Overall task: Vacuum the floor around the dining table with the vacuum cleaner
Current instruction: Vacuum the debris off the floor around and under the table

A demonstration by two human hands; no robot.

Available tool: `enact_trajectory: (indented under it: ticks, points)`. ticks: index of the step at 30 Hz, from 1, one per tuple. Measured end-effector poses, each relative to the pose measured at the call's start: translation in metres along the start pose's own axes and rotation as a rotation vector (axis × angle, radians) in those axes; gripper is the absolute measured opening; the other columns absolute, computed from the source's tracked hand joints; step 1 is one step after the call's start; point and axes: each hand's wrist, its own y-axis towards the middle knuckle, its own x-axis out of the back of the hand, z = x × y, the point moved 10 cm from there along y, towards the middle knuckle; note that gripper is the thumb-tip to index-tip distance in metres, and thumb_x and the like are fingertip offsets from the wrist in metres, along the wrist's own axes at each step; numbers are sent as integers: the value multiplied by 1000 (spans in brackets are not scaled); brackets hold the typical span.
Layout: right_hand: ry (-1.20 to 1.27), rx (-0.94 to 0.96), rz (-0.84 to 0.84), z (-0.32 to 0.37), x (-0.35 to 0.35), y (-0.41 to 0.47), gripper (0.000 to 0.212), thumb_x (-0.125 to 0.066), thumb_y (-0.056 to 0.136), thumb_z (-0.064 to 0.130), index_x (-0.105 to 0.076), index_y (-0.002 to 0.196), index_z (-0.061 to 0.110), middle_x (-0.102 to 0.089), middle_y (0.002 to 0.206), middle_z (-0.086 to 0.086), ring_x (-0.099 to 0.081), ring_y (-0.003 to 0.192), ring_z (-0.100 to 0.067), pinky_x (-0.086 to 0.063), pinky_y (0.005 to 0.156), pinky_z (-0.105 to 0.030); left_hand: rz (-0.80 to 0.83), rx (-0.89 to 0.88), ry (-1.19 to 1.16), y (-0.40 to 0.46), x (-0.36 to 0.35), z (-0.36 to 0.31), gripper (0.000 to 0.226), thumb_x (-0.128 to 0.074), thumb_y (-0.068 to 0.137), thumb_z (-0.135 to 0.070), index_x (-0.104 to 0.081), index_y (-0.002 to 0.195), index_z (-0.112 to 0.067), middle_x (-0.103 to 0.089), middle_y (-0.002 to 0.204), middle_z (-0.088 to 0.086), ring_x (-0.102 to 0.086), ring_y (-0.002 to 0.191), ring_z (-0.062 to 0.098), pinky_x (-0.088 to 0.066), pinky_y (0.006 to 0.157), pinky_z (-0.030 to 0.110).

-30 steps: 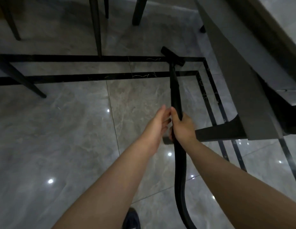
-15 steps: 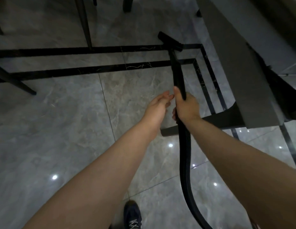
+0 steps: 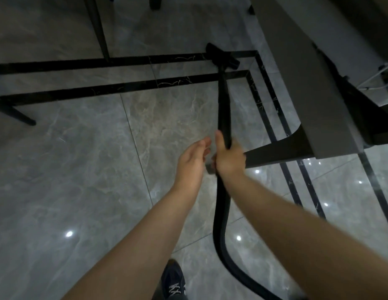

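I had my right hand (image 3: 229,158) wrapped around the black vacuum wand (image 3: 224,105), fingers curled about the tube and my thumb lying up along its near side. My left hand (image 3: 192,160) sat just beside it, fingers straight and loose, gripping nothing; its fingertips (image 3: 205,142) reached toward the wand, but I could not tell whether they touched it. The wand ran away from me, tilted down to the floor nozzle (image 3: 222,56), which rested on the grey marble floor (image 3: 80,169). The nozzle lay across the farther of two black inlay stripes (image 3: 102,88) that crossed the tiles and turned a corner near the table. Below my right hand the black hose (image 3: 219,224) dropped, curved to the right and ran out of the lower edge of the view.

To the right stood the grey dining table base (image 3: 308,94), a broad slanted panel with a dark foot (image 3: 275,153) reaching across the floor toward my right hand. Dark chair legs (image 3: 97,29) stood at the upper left, one touching the farther stripe, another slanting out at the left edge. My dark sneaker (image 3: 173,280) with white laces showed at the bottom, between my forearms. Bright spots of reflected light dotted the polished tiles
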Motion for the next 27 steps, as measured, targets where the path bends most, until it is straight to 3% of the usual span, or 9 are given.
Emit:
enact_trajectory:
  ticks: [4, 11, 16, 18, 20, 22, 23, 25, 27]
  points:
    - [11, -4, -30, 24, 15, 52, 61, -44, 92, 74, -62, 113, 21, -72, 86, -8, -72, 74, -26, -62, 80, -51, 2, -62, 23, -12, 15, 19, 38, -35, 107, -27, -59, 135, -17, -62, 131, -9, -56, 122, 2, -39, 108, 19]
    - [-49, -40, -186, -11, 5, 28, 58, -39, 87, 82, -58, 92, 28, -73, 89, -5, -73, 81, -27, -60, 82, -44, -31, 23, -47, 0, 20, 57, 34, -39, 106, -21, -65, 127, -14, -67, 123, -7, -59, 119, 7, -39, 110, 27]
    - [-108, -58, -171, 9, 16, 93, 82, -37, 84, 84, -63, 121, 15, -73, 106, -11, -72, 94, -31, -59, 89, -47, 148, 20, -49, 17, -4, 46, 38, -28, 108, -32, -60, 125, -24, -62, 133, -2, -53, 125, 9, -35, 111, 27]
    - [-137, -51, -119, 15, 31, 125, 90, -37, 84, 81, -62, 121, 4, -71, 104, -15, -69, 95, -33, -57, 94, -49, 176, -14, -55, 24, -2, 42, 36, -26, 108, -35, -59, 121, -30, -62, 132, -7, -53, 125, 5, -34, 109, 23]
    - [-81, -85, -87, 19, 40, 133, 80, -41, 93, 73, -62, 114, -1, -65, 82, -11, -65, 81, -29, -60, 92, -47, 189, -15, -66, 27, 3, 44, 37, -26, 108, -35, -59, 123, -29, -63, 130, -9, -54, 122, 2, -35, 107, 20]
    - [-13, -147, -80, 18, 33, 117, 61, -45, 95, 69, -61, 97, 10, -61, 70, -9, -62, 64, -26, -61, 76, -42, 166, -5, -74, 27, 10, 48, 39, -27, 108, -33, -59, 127, -23, -66, 124, -10, -57, 118, 0, -38, 105, 20]
    - [-5, -157, -71, 13, 22, 103, 56, -46, 94, 70, -59, 92, 15, -64, 71, -11, -64, 62, -26, -60, 72, -42, 146, 5, -74, 28, 14, 51, 39, -27, 108, -32, -60, 127, -22, -67, 120, -11, -57, 116, -1, -38, 104, 20]
    - [-8, -111, -34, 0, -8, 76, 61, -44, 93, 72, -60, 105, 14, -70, 88, -14, -71, 78, -32, -60, 78, -45, 113, 21, -80, 27, 18, 53, 36, -29, 108, -32, -62, 120, -25, -67, 118, -10, -57, 117, 2, -37, 106, 24]
    - [-17, -84, -50, -14, -24, 56, 62, -40, 95, 71, -59, 110, 14, -70, 94, -11, -69, 81, -29, -56, 78, -41, 108, 39, -81, 26, 17, 53, 35, -30, 107, -34, -64, 114, -28, -67, 122, -9, -56, 119, 4, -35, 109, 27]
